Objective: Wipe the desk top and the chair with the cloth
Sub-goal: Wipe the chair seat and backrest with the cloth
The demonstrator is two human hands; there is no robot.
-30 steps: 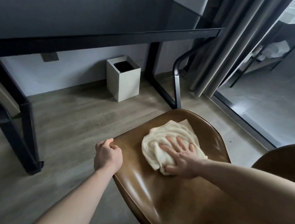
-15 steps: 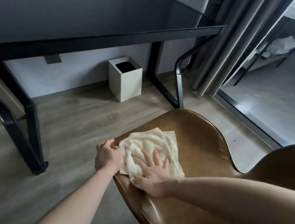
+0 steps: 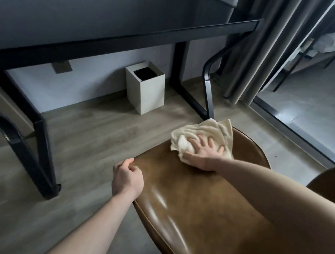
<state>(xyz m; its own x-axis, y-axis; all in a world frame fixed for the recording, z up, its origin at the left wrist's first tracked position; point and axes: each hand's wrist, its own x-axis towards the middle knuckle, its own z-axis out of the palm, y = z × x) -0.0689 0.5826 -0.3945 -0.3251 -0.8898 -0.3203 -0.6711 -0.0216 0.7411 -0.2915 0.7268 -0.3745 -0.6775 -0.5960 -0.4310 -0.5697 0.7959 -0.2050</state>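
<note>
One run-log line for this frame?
phase: wiping chair | right hand: flat on cloth, far edge | left hand: grips near edge

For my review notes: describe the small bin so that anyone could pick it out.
Look under the black desk, by the wall near its right leg. The waste bin stands there on the wood floor: a white square box with a dark opening, the only pale box there.

— I see a cream cloth (image 3: 206, 133) under the right hand (image 3: 203, 152), on a glossy brown chair (image 3: 195, 210).
— Beyond the hands?
— A black desk (image 3: 111, 14), a white bin (image 3: 147, 92) and grey wood-grain floor (image 3: 91, 132).
</note>
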